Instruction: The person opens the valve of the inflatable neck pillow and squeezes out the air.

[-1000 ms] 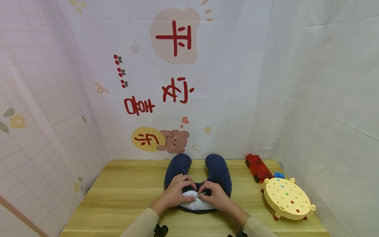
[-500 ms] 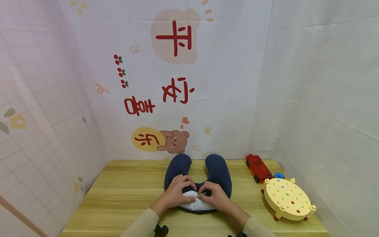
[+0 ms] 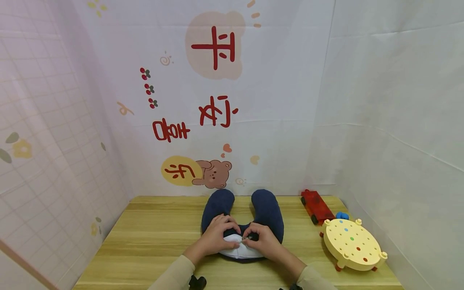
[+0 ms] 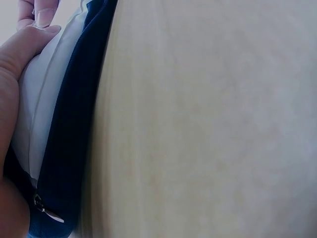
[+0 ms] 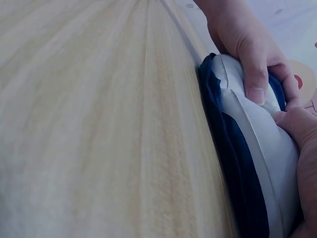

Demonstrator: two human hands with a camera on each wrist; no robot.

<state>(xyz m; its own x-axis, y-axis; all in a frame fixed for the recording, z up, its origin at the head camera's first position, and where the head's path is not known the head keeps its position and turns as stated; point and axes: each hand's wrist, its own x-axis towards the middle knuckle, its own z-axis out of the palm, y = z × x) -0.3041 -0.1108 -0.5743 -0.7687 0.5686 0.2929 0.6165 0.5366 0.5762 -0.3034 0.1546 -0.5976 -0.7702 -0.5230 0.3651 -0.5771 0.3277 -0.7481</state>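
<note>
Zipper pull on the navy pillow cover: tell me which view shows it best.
Left wrist view: the metallic zipper pull shows close up, lying against the navy cover. The right wrist view shows a zipper line along the cover's edge, but no discernible pull; the head view shows none I can make out.

Head view minutely shifted, backdrop (image 3: 282, 100), counter (image 3: 156, 233) and neck pillow (image 3: 273, 219) a trace nearer six o'clock, any movement of the hands (image 3: 217, 234) too slight to tell

In head view, reads even and fairly bright, faintly pink at left. In left wrist view, blurs the tabletop (image 4: 208, 124), sinks the navy neck pillow (image 4: 74, 114) near black. In right wrist view, looks hazy; perhaps unfocused, hard to judge.
</note>
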